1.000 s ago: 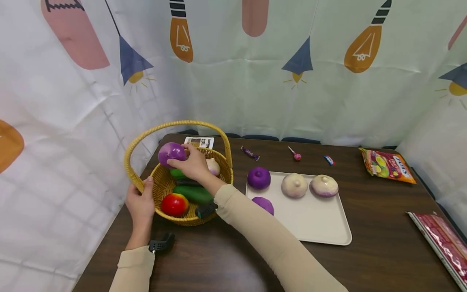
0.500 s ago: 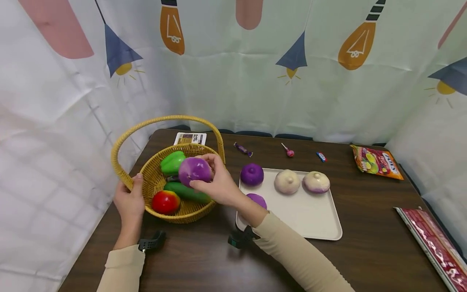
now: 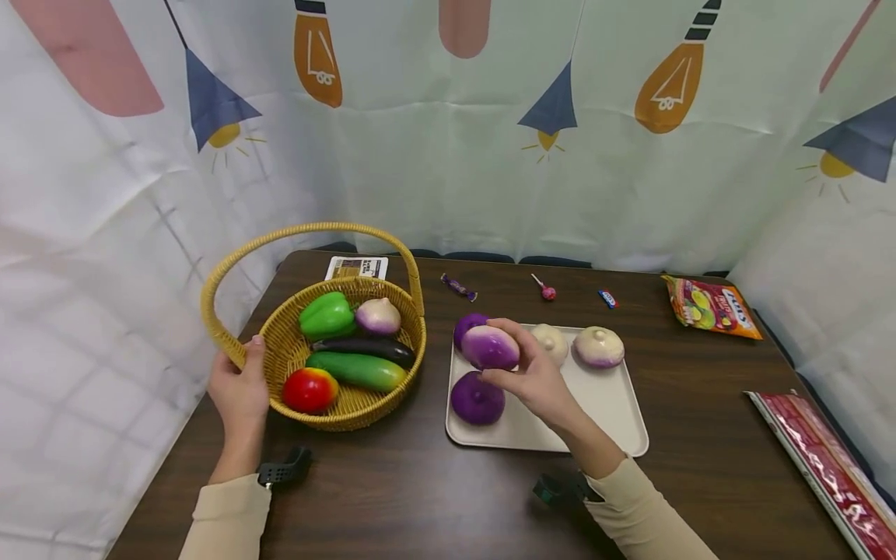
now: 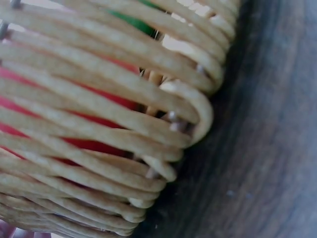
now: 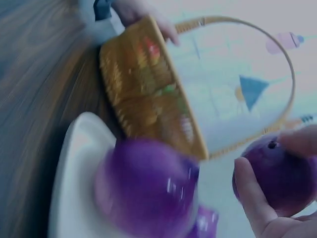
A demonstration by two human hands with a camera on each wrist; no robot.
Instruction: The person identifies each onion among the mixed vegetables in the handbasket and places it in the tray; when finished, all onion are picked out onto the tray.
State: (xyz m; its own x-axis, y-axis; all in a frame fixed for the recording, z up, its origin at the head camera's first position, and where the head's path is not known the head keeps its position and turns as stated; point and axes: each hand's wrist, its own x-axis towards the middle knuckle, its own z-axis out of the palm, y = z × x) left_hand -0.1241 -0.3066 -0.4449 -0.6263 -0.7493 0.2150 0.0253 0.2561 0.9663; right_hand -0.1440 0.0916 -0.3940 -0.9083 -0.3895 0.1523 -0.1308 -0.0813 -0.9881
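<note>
My right hand (image 3: 533,372) grips a purple-and-white onion (image 3: 490,347) above the left part of the beige tray (image 3: 609,404); the right wrist view shows that onion (image 5: 280,173) between my fingertips. On the tray lie a purple onion (image 3: 477,397) near the front left, another purple one (image 3: 465,324) behind the held one, and two pale onions (image 3: 598,347) at the back. My left hand (image 3: 239,386) holds the left rim of the wicker basket (image 3: 329,420), where its handle joins. In the left wrist view only the basket weave (image 4: 109,124) shows.
The basket holds a green pepper (image 3: 326,315), a pale onion (image 3: 379,316), an aubergine (image 3: 364,348), a cucumber (image 3: 357,370) and a red apple (image 3: 309,390). Sweets (image 3: 458,287), a lollipop (image 3: 544,289), a snack bag (image 3: 710,306), a card (image 3: 356,267) and a red packet (image 3: 826,467) lie on the brown table.
My right hand has carried the purple-and-white onion out of the basket and rightward to above the tray. The left hand has stayed on the basket's rim.
</note>
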